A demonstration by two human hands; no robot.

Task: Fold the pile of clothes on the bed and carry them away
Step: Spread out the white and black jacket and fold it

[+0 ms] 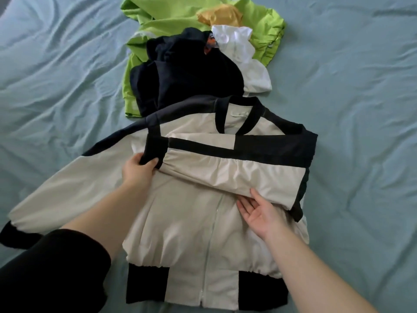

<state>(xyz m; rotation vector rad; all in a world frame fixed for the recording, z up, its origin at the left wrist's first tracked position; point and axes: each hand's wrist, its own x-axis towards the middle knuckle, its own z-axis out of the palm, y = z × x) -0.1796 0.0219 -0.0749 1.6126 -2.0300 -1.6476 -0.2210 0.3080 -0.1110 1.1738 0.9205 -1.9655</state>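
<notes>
Jacket point(180, 222) lies zip-up on the bed point(361, 109) near its front edge, with the unfolded pile point(191, 73) beyond it. Left hand point(137, 175) pinches the cuff point(153, 152), apparently to lay one sleeve point(237, 172) across the chest. Right hand point(257, 211), fingers straight and spread, steadies the sleeve's lower edge.

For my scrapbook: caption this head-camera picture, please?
Left hand and right hand fold a sleeve across the jacket on a bed.

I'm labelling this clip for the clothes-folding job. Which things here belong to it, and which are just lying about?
Job: jacket; left hand gripping its cuff; right hand at the folded sleeve; green garment; black garment; white garment; yellow garment.
Lying about: only the sheet.
</notes>
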